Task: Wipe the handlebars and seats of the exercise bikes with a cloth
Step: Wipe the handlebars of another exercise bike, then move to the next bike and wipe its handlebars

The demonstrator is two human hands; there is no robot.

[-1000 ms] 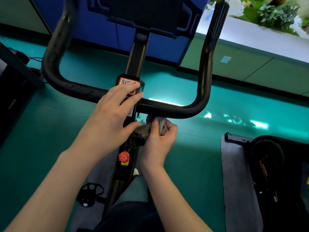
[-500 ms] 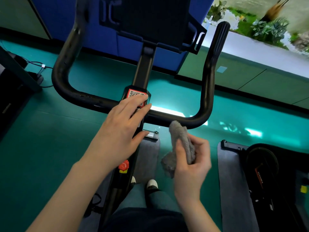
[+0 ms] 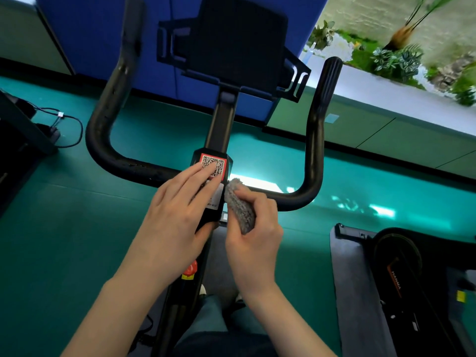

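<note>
A black U-shaped handlebar (image 3: 304,194) of an exercise bike fills the middle of the view, with a black tablet holder (image 3: 239,45) above its stem. My left hand (image 3: 177,217) rests on the stem block, its straight fingers lying over the red-framed QR sticker (image 3: 216,163). My right hand (image 3: 255,233) grips a bunched grey cloth (image 3: 239,202) and holds its top end against the crossbar just right of the stem. The seat is out of sight.
A red knob (image 3: 190,270) sits lower on the frame under my left wrist. A second bike's black flywheel housing (image 3: 412,274) stands on a grey mat (image 3: 353,279) at the right. Cables (image 3: 67,124) lie on the teal floor at the left. A blue panel and a planter ledge stand ahead.
My right hand has brought the cloth up from below the bar and left, against the crossbar beside the stem. My left hand stays on the stem block.
</note>
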